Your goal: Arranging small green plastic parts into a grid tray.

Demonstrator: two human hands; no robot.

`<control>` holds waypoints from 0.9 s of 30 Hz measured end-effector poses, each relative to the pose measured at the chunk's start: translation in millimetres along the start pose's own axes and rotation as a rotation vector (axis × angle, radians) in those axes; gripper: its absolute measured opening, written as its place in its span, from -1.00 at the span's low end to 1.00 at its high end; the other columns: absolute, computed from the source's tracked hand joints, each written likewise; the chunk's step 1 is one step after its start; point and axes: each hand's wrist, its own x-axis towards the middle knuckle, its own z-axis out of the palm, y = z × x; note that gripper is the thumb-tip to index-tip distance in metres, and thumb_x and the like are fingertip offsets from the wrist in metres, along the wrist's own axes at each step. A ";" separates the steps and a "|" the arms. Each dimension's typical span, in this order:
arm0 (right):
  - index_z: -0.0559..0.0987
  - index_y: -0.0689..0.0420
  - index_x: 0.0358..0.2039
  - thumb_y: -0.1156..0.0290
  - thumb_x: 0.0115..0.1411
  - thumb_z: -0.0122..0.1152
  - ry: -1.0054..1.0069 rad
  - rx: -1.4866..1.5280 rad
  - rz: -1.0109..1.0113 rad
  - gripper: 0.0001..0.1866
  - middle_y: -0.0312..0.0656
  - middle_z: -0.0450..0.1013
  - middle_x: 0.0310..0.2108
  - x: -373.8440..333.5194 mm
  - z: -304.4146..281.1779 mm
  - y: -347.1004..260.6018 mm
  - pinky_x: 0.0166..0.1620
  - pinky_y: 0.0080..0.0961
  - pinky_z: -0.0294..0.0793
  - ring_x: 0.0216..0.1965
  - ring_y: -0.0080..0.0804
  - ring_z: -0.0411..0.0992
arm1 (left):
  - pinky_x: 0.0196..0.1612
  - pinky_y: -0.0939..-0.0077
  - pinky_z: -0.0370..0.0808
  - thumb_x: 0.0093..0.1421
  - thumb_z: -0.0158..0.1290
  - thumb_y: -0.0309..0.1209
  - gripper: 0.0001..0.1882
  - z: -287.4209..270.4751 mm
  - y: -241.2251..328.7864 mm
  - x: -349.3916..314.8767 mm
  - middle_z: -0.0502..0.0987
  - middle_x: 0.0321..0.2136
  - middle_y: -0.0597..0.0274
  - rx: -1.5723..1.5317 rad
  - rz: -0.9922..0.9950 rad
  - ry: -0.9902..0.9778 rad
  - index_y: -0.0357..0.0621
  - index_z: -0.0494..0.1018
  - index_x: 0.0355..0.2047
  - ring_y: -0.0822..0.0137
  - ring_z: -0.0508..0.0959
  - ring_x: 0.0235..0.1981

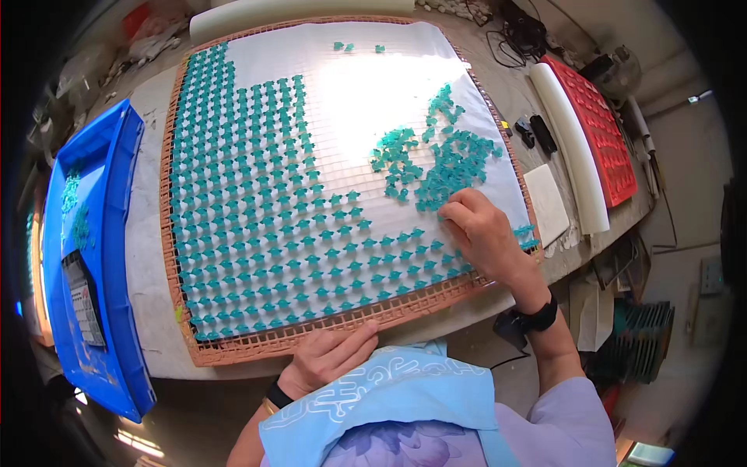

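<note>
My right hand (481, 233) is over the right side of a broad mesh tray with a brown rim (264, 352). Its thumb and fingertips are pinched together at the near edge of a loose heap of small teal pieces (447, 177). Whatever is between those fingertips is too small to make out. My left hand (333, 356) lies with fingers extended along the tray's near rim. White sheeting (373, 214) lines the tray. Rows of spaced teal pieces (249, 194) cover its left side and run along the near edge.
To the left stands a blue plastic bin (117, 257) with teal pieces and a calculator-like keypad (84, 300) inside. At right are a white roll (572, 148), a red tray (595, 128), a pale square slab (547, 204) and small black objects (542, 134). Another roll (303, 17) borders the far side.
</note>
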 end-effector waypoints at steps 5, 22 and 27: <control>0.60 0.21 -0.27 0.59 0.20 0.25 0.052 0.050 0.154 -0.91 -0.05 0.48 -0.32 -5.6 5.4 -4.7 -0.20 -0.19 0.53 -0.25 -0.01 0.52 | -0.39 0.63 0.43 0.10 0.17 -0.45 -0.77 -3.9 -1.2 -0.2 0.68 0.00 0.28 -0.013 0.002 0.002 -0.08 0.69 -0.23 0.51 0.53 -0.38; 0.58 0.22 -0.17 0.61 0.17 0.23 -0.091 0.220 0.142 -0.81 -0.01 0.50 -0.26 -6.8 -1.0 0.7 -0.19 -0.16 0.52 -0.24 0.04 0.53 | -0.38 0.63 0.45 0.10 0.16 -0.45 -0.78 -2.3 -1.2 -0.4 0.68 0.00 0.27 -0.007 0.009 0.004 -0.10 0.70 -0.23 0.50 0.57 -0.34; 0.58 0.21 -0.19 0.57 0.18 0.26 -0.160 0.261 0.200 -0.83 -0.03 0.49 -0.27 -1.4 -8.4 -5.1 -0.20 -0.16 0.52 -0.25 0.03 0.53 | -0.38 0.63 0.45 0.10 0.16 -0.46 -0.77 -3.0 -1.1 0.1 0.68 0.01 0.26 -0.009 0.010 0.010 -0.10 0.70 -0.22 0.49 0.57 -0.33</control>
